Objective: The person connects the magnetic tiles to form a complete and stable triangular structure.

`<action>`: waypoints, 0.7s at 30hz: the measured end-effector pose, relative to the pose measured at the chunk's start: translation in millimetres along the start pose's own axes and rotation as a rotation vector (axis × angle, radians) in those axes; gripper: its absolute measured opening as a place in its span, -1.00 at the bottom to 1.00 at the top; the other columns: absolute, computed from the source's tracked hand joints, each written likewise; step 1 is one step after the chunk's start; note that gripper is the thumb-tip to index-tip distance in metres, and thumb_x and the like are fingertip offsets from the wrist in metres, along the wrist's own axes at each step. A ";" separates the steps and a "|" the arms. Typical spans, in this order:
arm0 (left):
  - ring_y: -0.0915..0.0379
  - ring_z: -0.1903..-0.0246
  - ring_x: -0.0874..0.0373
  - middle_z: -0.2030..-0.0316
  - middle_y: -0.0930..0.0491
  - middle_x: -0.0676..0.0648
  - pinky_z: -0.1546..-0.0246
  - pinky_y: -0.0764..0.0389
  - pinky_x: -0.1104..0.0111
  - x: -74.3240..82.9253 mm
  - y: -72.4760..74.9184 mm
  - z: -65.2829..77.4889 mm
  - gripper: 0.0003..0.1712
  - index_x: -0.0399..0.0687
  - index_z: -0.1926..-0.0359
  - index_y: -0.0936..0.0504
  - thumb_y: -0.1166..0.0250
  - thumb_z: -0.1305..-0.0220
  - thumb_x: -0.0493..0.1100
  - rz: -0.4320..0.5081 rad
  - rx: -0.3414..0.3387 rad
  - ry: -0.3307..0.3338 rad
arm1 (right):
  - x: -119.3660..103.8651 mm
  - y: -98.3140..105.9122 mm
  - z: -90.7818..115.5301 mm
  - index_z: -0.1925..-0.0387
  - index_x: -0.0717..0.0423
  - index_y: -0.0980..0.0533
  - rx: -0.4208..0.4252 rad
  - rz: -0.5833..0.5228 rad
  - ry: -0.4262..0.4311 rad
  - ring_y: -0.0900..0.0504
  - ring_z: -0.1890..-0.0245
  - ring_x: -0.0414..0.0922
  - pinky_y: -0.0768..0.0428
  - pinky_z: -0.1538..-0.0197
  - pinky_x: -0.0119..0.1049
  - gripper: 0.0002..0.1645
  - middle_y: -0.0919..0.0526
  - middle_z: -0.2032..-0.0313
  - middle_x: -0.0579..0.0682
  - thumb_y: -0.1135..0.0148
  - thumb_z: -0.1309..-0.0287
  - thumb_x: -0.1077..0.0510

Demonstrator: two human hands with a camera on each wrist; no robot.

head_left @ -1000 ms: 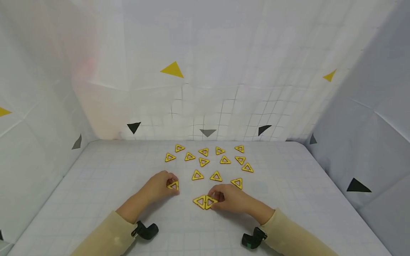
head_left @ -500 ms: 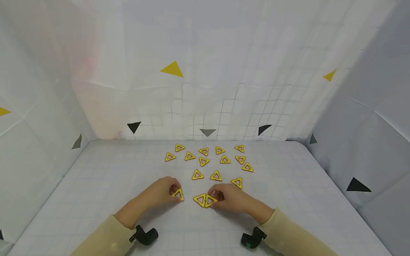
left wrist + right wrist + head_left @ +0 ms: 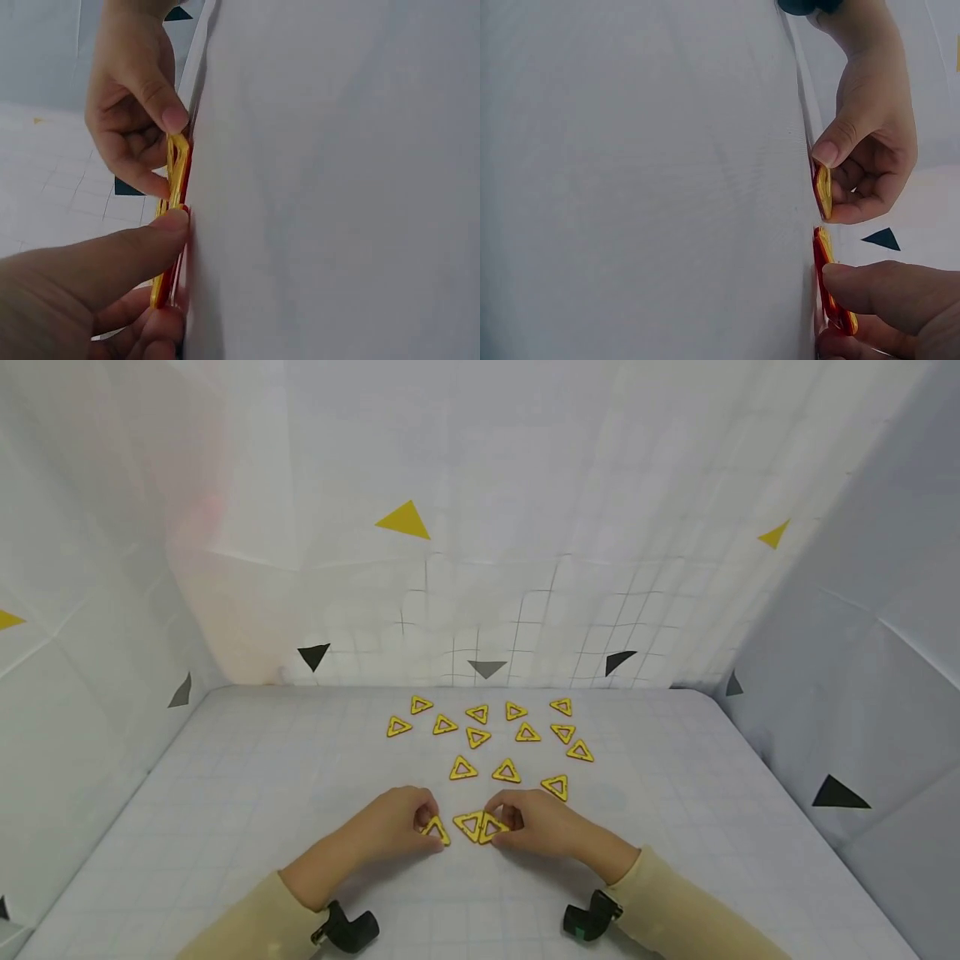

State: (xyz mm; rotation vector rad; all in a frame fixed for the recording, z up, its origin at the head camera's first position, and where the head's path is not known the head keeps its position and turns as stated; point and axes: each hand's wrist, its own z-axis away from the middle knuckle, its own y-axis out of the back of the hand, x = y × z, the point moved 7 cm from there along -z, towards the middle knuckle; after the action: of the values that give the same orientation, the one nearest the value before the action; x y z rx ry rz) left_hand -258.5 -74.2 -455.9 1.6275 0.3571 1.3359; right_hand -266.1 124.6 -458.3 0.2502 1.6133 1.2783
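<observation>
My left hand pinches a yellow triangular magnetic tile between thumb and fingers. Just right of it, two more yellow tiles lie edge to edge, the left one free of fingers. On the right one my right hand keeps a pinch, thumb in front and fingers behind. A narrow gap separates the left hand's tile from the joined pair. In the right wrist view the tile edges show red below yellow, and the left hand faces the right thumb.
Several more yellow triangular tiles lie scattered behind the hands, the nearest being one tile beyond the right hand. The white table meets a white cloth backdrop with printed triangles. Black wrist cameras hang from both sleeves.
My left hand has moved right and toward me with its tile, closing most of the gap to the joined pair. The right hand has stayed in place on its tile.
</observation>
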 end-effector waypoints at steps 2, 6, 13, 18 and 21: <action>-0.38 0.40 0.24 0.42 -0.48 0.13 0.32 -0.44 0.32 2.3 -1.5 0.0 -0.60 0.02 0.23 -0.60 -0.58 -0.02 0.04 -0.001 0.003 -0.005 | -0.7 0.1 0.1 -0.03 -0.06 -0.59 0.000 -0.001 -0.005 -0.44 0.50 -0.33 -0.44 0.39 -0.38 -0.60 -0.52 0.48 -0.26 -0.45 -0.16 -0.01; -0.37 0.43 0.24 0.44 -0.48 0.12 0.34 -0.42 0.33 6.0 -4.3 -0.5 -0.60 0.01 0.23 -0.59 -0.58 -0.03 0.05 -0.004 0.005 -0.011 | -2.2 0.3 0.2 -0.01 -0.06 -0.59 0.001 -0.007 -0.007 -0.44 0.50 -0.33 -0.44 0.39 -0.38 -0.61 -0.52 0.48 -0.25 -0.45 -0.16 0.00; -0.33 0.50 0.27 0.50 -0.46 0.11 0.41 -0.40 0.34 11.3 -7.4 -2.6 -0.57 0.00 0.28 -0.56 -0.56 -0.03 0.10 -0.014 0.019 -0.005 | -1.0 -0.4 0.1 0.02 -0.10 -0.58 0.007 0.001 -0.010 -0.46 0.49 -0.32 -0.47 0.36 -0.37 -0.65 -0.52 0.48 -0.28 -0.44 -0.17 -0.01; -0.32 0.51 0.28 0.51 -0.45 0.11 0.44 -0.38 0.36 14.5 -8.2 -2.9 -0.57 -0.01 0.30 -0.54 -0.56 -0.03 0.10 -0.020 0.032 -0.007 | -0.9 -0.5 0.0 0.03 -0.09 -0.58 0.015 0.002 -0.010 -0.46 0.50 -0.32 -0.47 0.37 -0.36 -0.65 -0.52 0.48 -0.27 -0.44 -0.16 -0.01; -0.31 0.51 0.28 0.51 -0.45 0.10 0.45 -0.37 0.36 16.6 -7.6 -2.2 -0.58 -0.01 0.30 -0.54 -0.56 -0.04 0.09 -0.018 0.037 -0.010 | -1.3 -0.4 0.0 0.04 -0.10 -0.58 0.019 0.006 -0.012 -0.46 0.50 -0.32 -0.47 0.37 -0.36 -0.65 -0.52 0.49 -0.27 -0.44 -0.16 -0.01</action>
State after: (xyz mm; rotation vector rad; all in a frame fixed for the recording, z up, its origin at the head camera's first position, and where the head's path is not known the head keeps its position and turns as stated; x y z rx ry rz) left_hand -251.9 -57.4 -452.3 1.6579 0.3916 1.3145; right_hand -265.3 123.5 -457.9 0.2735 1.6161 1.2642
